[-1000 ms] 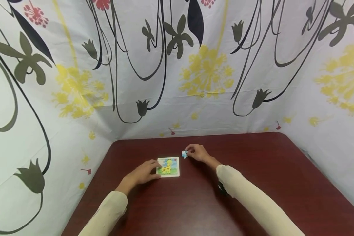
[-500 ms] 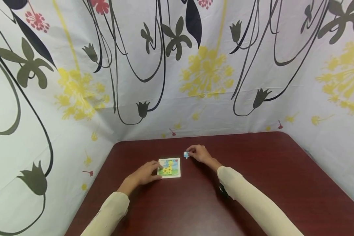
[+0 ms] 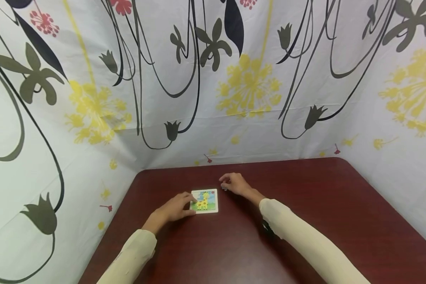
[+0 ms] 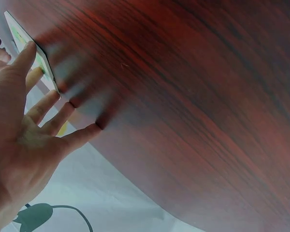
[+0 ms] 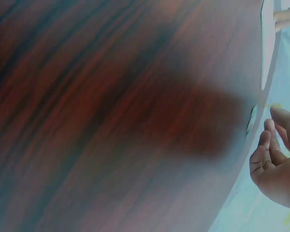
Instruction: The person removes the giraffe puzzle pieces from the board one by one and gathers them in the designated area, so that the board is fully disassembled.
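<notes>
A framed giraffe jigsaw puzzle (image 3: pixel 209 204) lies flat on the dark red table. My left hand (image 3: pixel 175 206) rests at its left side, thumb by the lower corner and fingertips over the picture. In the left wrist view, the fingers of the left hand (image 4: pixel 36 104) are spread. Beyond the puzzle's upper right corner, my right hand (image 3: pixel 236 184) hovers low with loosely bent fingers. A small puzzle piece (image 3: pixel 224 188) shows greyish just below its thumb. The right wrist view shows that piece (image 5: pixel 251 121) edge-on at the table, with a gap to the right hand (image 5: pixel 280 154).
The wood-grain table (image 3: pixel 227 244) has rounded far corners. White fabric (image 3: pixel 248 138) with a flower print stands behind it and along both sides. A small dark object (image 3: pixel 267 227) shows beneath the right forearm.
The right hand has moved slightly left, over the piece, and its fingertips have parted from it. The piece, bright blue and white before, looks grey and mostly covered. The left hand stays put.
</notes>
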Available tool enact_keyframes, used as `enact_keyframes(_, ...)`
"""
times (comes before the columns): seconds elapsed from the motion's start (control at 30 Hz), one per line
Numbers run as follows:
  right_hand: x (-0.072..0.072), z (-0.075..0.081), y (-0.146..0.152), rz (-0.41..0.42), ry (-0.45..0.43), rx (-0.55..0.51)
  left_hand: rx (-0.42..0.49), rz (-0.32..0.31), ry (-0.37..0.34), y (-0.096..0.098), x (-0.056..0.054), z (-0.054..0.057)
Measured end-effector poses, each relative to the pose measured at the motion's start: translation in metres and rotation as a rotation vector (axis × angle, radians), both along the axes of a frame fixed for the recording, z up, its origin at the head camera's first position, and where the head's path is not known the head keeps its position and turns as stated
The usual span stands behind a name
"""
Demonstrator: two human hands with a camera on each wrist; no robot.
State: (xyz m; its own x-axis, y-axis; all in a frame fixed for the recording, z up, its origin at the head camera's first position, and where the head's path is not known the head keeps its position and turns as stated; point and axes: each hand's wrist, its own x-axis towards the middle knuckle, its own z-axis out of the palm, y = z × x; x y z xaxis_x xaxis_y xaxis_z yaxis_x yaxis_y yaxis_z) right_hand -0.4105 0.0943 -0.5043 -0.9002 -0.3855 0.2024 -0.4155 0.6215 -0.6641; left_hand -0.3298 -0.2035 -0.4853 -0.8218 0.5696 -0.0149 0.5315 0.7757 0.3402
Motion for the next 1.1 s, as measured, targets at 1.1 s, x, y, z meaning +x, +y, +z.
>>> enact_keyframes(1.1, 0.008, 0.008, -0.068, 0.326, 0.014, 0.322, -0.009, -0.031, 0.006, 0.0, -0.001, -0.001)
